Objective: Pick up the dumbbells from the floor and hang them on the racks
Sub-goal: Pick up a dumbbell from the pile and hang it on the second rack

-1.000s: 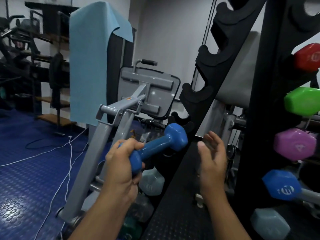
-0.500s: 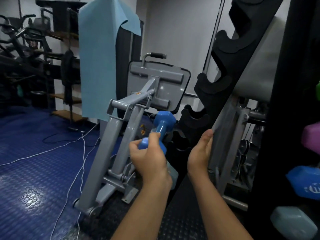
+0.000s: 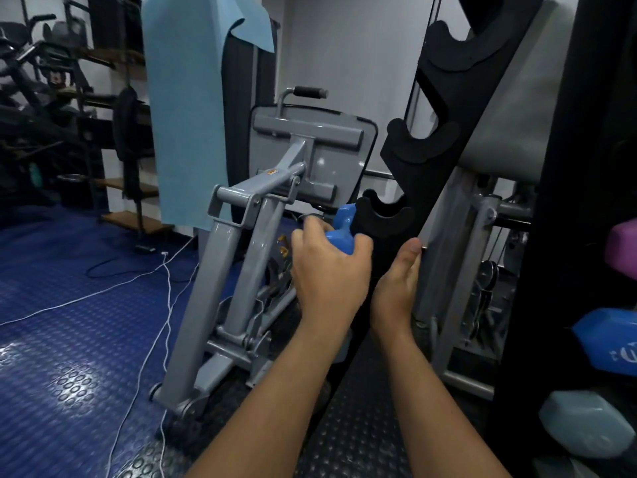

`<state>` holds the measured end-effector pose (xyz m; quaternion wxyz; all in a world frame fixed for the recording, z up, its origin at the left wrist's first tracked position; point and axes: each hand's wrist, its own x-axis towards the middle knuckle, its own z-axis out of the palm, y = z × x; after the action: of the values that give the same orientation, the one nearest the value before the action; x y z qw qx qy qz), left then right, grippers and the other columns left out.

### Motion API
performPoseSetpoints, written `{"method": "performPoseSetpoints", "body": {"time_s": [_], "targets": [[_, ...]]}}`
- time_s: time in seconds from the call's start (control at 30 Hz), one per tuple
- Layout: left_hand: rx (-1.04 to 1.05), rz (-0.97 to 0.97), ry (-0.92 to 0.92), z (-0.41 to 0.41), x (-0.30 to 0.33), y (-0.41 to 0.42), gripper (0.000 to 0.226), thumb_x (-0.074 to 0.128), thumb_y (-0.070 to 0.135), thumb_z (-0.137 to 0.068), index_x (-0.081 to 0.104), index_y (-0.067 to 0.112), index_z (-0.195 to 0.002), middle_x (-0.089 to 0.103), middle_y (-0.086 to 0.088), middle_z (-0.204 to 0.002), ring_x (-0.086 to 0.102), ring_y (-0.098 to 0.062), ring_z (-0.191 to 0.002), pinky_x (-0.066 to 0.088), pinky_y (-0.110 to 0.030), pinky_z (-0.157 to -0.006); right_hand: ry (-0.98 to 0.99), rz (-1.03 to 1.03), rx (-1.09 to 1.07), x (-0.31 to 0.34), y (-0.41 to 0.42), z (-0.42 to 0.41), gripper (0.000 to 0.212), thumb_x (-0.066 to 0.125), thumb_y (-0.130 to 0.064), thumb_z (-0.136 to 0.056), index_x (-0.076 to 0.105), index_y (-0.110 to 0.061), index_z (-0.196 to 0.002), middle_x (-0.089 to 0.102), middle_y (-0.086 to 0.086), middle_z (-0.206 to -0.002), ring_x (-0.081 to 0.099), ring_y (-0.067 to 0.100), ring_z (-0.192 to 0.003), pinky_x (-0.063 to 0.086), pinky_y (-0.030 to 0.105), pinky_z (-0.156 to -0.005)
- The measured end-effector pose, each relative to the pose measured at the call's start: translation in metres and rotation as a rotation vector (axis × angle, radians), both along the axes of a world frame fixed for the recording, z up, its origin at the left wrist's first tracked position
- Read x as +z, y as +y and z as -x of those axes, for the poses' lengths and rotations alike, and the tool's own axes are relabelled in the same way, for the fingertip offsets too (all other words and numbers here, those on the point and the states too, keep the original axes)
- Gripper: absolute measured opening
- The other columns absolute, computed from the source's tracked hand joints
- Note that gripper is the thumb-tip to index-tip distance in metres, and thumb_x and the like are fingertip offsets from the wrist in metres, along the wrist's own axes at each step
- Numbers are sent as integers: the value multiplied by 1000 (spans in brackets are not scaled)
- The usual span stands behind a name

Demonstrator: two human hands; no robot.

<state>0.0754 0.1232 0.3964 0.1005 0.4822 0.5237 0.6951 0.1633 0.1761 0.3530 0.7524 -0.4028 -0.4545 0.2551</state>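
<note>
My left hand (image 3: 327,270) grips a small blue dumbbell (image 3: 343,225) round its handle. The far head of the dumbbell sits just left of the lowest visible hook of the black rack upright (image 3: 424,167); whether it touches the hook I cannot tell. My right hand (image 3: 396,288) lies flat with straight fingers against the side of that upright, a little below the hook. Higher hooks on the upright hold nothing. At the right edge hang a purple dumbbell (image 3: 624,243), a blue one (image 3: 606,343) and a pale grey-blue one (image 3: 586,422).
A grey steel exercise machine (image 3: 241,270) stands just left of the rack, close to my left hand. A light blue mat (image 3: 193,108) hangs behind it. White cables (image 3: 165,291) run across the blue studded floor (image 3: 69,339). More gym gear fills the far left.
My left hand has carried the blue dumbbell up and right to the lowest hook. My right hand has gone from hovering open to lying against the rack upright.
</note>
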Motion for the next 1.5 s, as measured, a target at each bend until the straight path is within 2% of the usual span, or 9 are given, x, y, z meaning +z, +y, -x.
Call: {"method": "performPoseSetpoints", "body": {"time_s": [0.07, 0.17, 0.33, 0.47, 0.6, 0.8, 1.13, 1.4, 1.5], "targets": [[7, 3, 301, -1, 0, -7, 37, 69, 42, -83, 49, 20, -104, 48, 1, -103, 54, -22, -87, 51, -40, -77, 62, 12, 30, -5, 8, -2, 66, 32, -68, -108, 42, -32, -163, 58, -37, -129, 53, -31, -114, 43, 3, -101], [13, 17, 576, -8, -9, -16, 40, 67, 39, -82, 44, 22, -110, 40, 4, -111, 48, -23, -102, 47, -44, -90, 168, 37, 159, -6, 6, -4, 78, 44, -86, -94, 54, -37, -154, 68, -4, -145, 65, 18, -134, 50, 49, -117], [-228, 165, 419, 2, -14, -13, 99, 81, 28, -69, 27, 24, -151, 36, -2, -149, 31, -30, -147, 34, -54, -122, 267, 19, 305, -4, 8, -11, 90, 64, -81, -86, 55, -24, -156, 66, 1, -150, 62, 22, -139, 45, 49, -121], [-380, 257, 345, 16, -6, -12, 134, 93, 23, -63, 9, 36, -166, 58, 4, -140, 58, -18, -124, 53, -38, -108, 203, 46, 345, -13, 17, -18, 94, 61, -90, -84, 54, -29, -156, 62, -1, -155, 58, 22, -144, 40, 52, -125], [-422, 266, 376, 21, -6, -12, 141, 92, 20, -67, -4, 42, -167, 54, 2, -151, 54, -18, -133, 51, -39, -110, 171, 60, 386, -4, 18, -18, 91, 54, -89, -88, 60, -26, -152, 65, 2, -150, 60, 25, -141, 40, 55, -124], [-354, 169, 470, 16, -20, -11, 121, 86, 28, -78, 6, 26, -169, 42, 0, -155, 43, -18, -142, 39, -29, -112, 250, 47, 392, -4, 11, -7, 90, 57, -89, -85, 59, -29, -152, 69, 1, -145, 65, 25, -135, 45, 53, -121], [-321, 71, 619, 47, -60, -35, 109, 82, 23, -87, 12, 7, -169, 37, -12, -165, 36, -24, -152, 25, -19, -120, -47, 112, 281, -20, -15, -19, 109, 51, -95, -81, 43, -26, -164, 46, -11, -167, 40, 8, -155, 26, 44, -133], [-253, 161, 679, 69, -138, -79, 87, 70, 23, -91, 28, 8, -165, 44, -13, -151, 49, -24, -137, 40, -23, -112, -261, 123, 237, -52, -54, -37, 84, 44, -74, -91, 50, -21, -156, 57, -9, -156, 49, 16, -148, 33, 53, -129], [-218, 172, 709, 72, -191, -97, 62, 66, 20, -88, 51, 9, -147, 52, -15, -132, 57, -32, -120, 50, -44, -105, -274, 164, 200, -68, -67, -41, 75, 46, -74, -86, 51, -33, -148, 58, -21, -147, 51, 7, -144, 36, 47, -128]]}}
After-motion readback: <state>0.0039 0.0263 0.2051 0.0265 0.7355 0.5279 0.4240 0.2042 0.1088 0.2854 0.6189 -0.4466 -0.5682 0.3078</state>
